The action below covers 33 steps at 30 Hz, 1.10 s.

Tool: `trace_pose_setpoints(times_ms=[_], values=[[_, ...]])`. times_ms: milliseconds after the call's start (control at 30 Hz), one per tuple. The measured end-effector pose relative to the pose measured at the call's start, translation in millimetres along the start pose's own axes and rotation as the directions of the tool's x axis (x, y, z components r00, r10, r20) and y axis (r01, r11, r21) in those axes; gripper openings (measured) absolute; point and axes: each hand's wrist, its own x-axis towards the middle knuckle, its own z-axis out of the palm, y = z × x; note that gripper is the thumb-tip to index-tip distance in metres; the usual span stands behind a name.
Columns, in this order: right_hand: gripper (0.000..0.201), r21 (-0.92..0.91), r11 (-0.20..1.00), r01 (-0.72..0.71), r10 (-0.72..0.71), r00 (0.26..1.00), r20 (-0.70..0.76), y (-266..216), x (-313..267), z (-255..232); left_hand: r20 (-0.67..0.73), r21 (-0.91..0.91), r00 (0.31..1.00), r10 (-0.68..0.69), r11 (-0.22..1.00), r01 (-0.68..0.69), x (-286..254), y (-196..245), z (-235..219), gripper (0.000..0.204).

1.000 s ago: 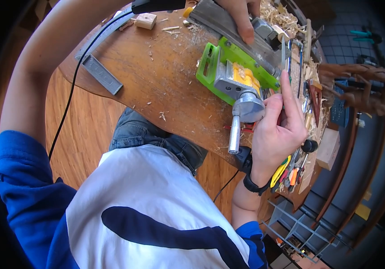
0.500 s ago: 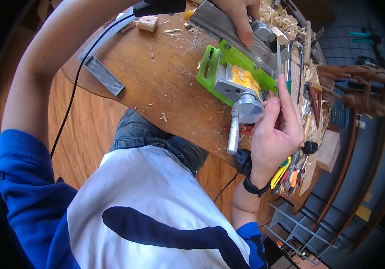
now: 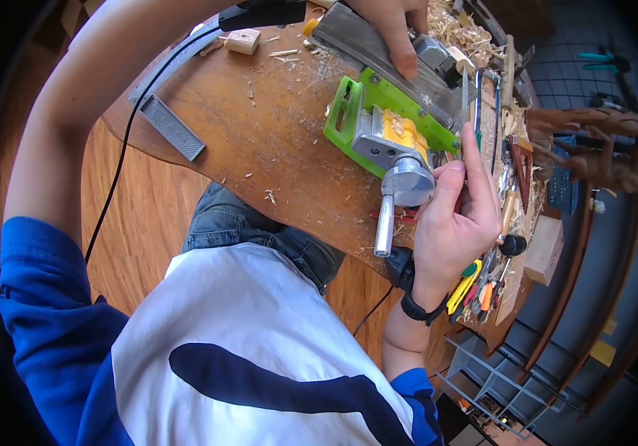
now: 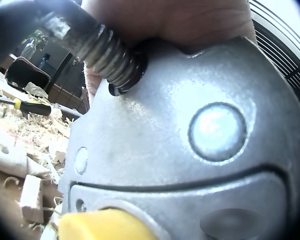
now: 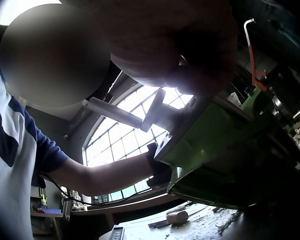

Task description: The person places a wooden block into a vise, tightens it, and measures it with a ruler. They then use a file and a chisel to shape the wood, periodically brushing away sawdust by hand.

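A vise with a grey metal body (image 3: 352, 33), green base plates (image 3: 343, 123) and a silver crank handle (image 3: 384, 227) stands on the wooden bench. My left hand (image 3: 390, 26) grips the grey body from above; the left wrist view shows its palm over the metal, beside a threaded screw (image 4: 107, 55) and a yellow knob (image 4: 107, 227). A small pale wood piece (image 3: 465, 61) sits by the vise's far end. My right hand (image 3: 456, 219) holds a slim, pointed, file-like tool (image 3: 465, 97), index finger stretched along it, its tip close by the wood piece. Its handle is mostly hidden by the fingers.
Shavings (image 3: 445, 18) heap behind the vise. A wood block (image 3: 242, 41) and a grey textured bar (image 3: 172, 126) lie on the bench's left part. A yellow cutter (image 3: 465, 288) and several tools crowd the right edge. A black cable (image 3: 114, 178) runs past the left arm.
The tool and my right hand have moved slightly down and to the left. The vise's crank end has shifted a little left. My left hand keeps its hold on the vise.
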Motion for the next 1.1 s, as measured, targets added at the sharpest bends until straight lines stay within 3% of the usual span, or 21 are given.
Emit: trace_pose_setpoints(times_ms=[433, 600, 700, 933, 1033, 1100], values=[[0.040, 0.008, 0.998, -0.064, 0.064, 0.998, -0.004, -5, -3, 0, -0.021, 0.049, 1.000, 0.004, 0.999, -0.003, -1, 3, -1, 0.065], [0.040, -0.004, 0.999, -0.048, 0.048, 0.999, 0.023, -9, -7, -5, -0.027, -0.005, 0.999, 0.021, 1.000, -0.021, -1, 0, 3, 0.064], [0.039, 0.048, 0.999, 0.023, -0.020, 0.998, -0.056, -6, -9, -3, -0.040, -0.022, 0.999, 0.030, 0.999, -0.031, -2, 0, 4, 0.063], [0.040, 0.050, 0.998, -0.022, 0.025, 0.998, -0.057, -10, -10, -2, -0.010, -0.101, 0.994, 0.106, 0.989, -0.106, -8, 4, 2, 0.065], [0.040, 0.015, 1.000, -0.027, 0.027, 0.999, -0.037, -11, -12, -3, -0.125, 0.122, 0.991, 0.051, 0.992, -0.036, -4, 2, 15, 0.068], [0.040, -0.021, 1.000, -0.021, 0.021, 1.000, -0.007, -14, -11, -4, -0.082, 0.118, 0.995, 0.052, 0.992, -0.042, -6, 7, 13, 0.070]])
